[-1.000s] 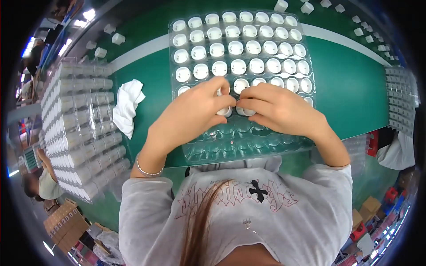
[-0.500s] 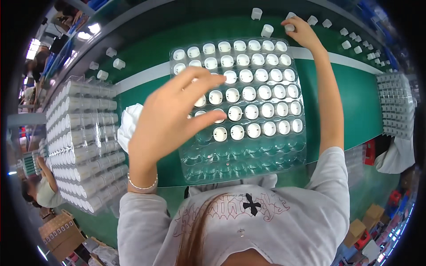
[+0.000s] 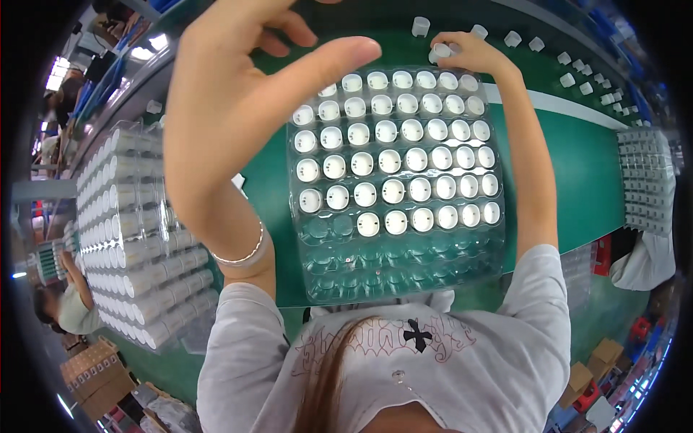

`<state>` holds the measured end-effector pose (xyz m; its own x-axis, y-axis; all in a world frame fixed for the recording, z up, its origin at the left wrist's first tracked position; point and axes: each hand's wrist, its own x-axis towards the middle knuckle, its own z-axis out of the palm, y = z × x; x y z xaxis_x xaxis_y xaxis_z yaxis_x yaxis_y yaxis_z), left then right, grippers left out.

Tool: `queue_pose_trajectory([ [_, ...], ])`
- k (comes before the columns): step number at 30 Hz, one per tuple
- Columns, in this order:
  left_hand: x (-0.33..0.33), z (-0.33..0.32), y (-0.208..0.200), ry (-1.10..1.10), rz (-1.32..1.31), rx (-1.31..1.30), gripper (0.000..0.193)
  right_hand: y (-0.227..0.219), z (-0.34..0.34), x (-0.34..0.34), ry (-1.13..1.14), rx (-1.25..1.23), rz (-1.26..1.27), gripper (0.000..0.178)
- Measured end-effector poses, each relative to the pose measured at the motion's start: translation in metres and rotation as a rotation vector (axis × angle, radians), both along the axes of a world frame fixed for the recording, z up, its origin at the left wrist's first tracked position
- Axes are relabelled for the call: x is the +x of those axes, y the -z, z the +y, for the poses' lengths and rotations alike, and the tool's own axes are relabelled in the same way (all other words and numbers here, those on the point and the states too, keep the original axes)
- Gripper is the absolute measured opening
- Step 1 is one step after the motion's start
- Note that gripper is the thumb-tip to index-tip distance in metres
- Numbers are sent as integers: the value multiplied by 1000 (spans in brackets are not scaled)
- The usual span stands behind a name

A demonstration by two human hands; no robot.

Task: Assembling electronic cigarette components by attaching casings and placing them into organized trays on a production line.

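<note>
In front of me lies a clear plastic tray (image 3: 404,263) with rows of round pockets. White plastic cups (image 3: 421,219) fill most of its upper rows, open ends up. The nearest rows show bare plastic, as do two pockets at the left of the last filled row. My right hand (image 3: 473,52), past the tray's far right corner, has its fingers closed around a white cup (image 3: 439,52). Above the tray's far left part is my left hand (image 3: 231,94), large in view, thumb stretched out and fingers apart. Nothing shows in it; some fingertips are cut off by the upper edge.
Loose white cups (image 3: 512,39) lie scattered on the green belt beyond the tray. Stacked trays of cups stand at the left (image 3: 137,238) and right (image 3: 644,180). Cardboard boxes (image 3: 94,375) sit at lower left, and another person's arm (image 3: 76,278) shows at far left.
My left hand has moved forward, away from over the tray's left pockets. My right hand has shifted left to the cup near the tray's far corner. One more pocket in the fifth row now shows filled.
</note>
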<state>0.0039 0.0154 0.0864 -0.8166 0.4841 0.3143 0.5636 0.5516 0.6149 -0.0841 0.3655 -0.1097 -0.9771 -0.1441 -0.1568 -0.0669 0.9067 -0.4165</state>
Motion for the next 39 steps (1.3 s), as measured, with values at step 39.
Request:
queue_pose_trajectory([
  [39, 3, 2, 55, 409, 578, 508, 62, -111, -122, 143, -443, -739, 1001, 54],
])
